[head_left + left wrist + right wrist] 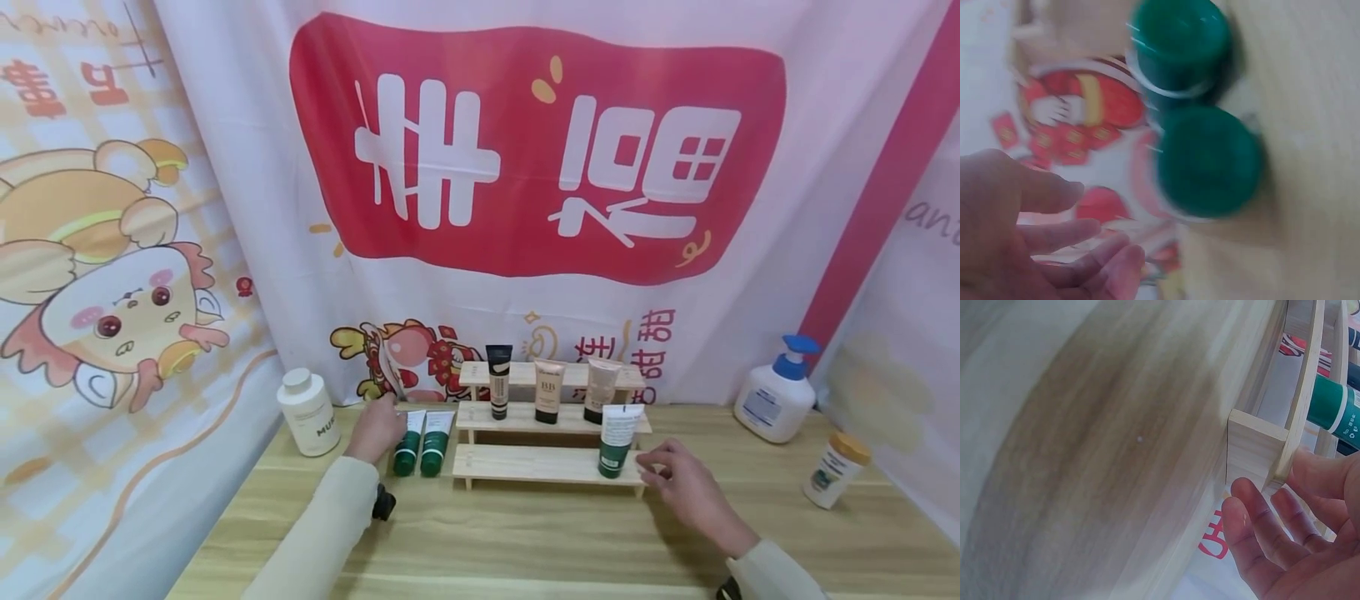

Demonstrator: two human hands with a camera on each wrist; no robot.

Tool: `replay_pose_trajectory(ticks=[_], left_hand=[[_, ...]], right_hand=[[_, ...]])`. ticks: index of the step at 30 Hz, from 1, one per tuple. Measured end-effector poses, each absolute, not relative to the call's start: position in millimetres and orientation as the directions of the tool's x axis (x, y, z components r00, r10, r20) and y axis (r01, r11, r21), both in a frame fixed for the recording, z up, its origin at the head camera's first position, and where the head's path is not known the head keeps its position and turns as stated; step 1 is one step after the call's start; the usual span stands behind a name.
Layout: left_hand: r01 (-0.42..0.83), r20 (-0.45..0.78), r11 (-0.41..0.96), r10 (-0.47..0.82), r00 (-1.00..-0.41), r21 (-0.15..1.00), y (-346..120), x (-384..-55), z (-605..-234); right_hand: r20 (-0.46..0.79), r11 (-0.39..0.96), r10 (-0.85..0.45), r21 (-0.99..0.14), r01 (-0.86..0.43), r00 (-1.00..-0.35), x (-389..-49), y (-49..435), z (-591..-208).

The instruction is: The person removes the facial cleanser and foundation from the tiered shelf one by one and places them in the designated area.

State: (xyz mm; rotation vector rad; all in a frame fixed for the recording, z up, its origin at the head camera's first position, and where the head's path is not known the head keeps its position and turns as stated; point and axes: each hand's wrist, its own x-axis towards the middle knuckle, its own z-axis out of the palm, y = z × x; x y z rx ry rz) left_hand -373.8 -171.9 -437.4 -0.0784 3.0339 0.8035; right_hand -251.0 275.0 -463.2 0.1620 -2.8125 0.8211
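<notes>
My left hand (378,429) is beside two green-and-white tubes (435,446) left of a tiered wooden rack (525,462). In the left wrist view its fingers (1057,234) are loosely bent with nothing between them, and the round green caps (1210,162) face the camera. At the rack's right end is my right hand (678,483). Its thumb (1319,475) lies at the end of the bottom shelf, and the other fingers (1260,522) spread apart beside the end piece. A white-and-green tube (618,437) stands cap down on that shelf, close to this hand.
On the rack's middle tier stand a black-capped tube (498,383), a beige BB tube (548,392) and a pinkish tube (600,390). A white bottle (307,417) stands at left. A blue pump bottle (775,396) and a yellow-capped bottle (834,472) are at right, a printed curtain (255,208) behind.
</notes>
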Motion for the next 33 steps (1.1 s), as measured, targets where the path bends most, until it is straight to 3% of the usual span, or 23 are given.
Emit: replay_pose_trajectory(ticks=[5, 10, 14, 19, 22, 25, 33], left_hand=[[0.103, 0.180, 0.851, 0.010, -0.984, 0.515, -160, -349, -416], [0.309, 0.374, 0.810, 0.121, -0.920, 0.498, -138, -313, -391], [0.516, 0.537, 0.721, 0.235, -0.810, 0.463, -117, -295, -378], [0.774, 0.697, 0.494, 0.388, -0.603, 0.395, -91, -288, -369], [0.849, 0.715, 0.379, 0.468, -0.519, 0.368, -74, -288, -368], [0.872, 0.704, 0.336, 0.516, -0.487, 0.357, -55, -287, -374], [0.855, 0.583, 0.407, 0.626, -0.518, 0.322, 1, -278, -393]], right_hand=[[0.218, 0.839, -0.048, -0.521, -0.158, -0.975, -250, 276, -464], [0.207, 0.842, -0.035, -0.522, -0.140, -0.978, -248, 278, -464], [0.202, 0.837, -0.033, -0.529, -0.137, -0.979, -248, 279, -466], [0.198, 0.832, -0.028, -0.539, -0.133, -0.980, -249, 279, -467], [0.195, 0.835, -0.024, -0.535, -0.127, -0.980, -251, 278, -467], [0.193, 0.835, -0.024, -0.535, -0.125, -0.981, -252, 277, -467], [0.194, 0.833, -0.021, -0.540, -0.124, -0.981, -252, 275, -466]])
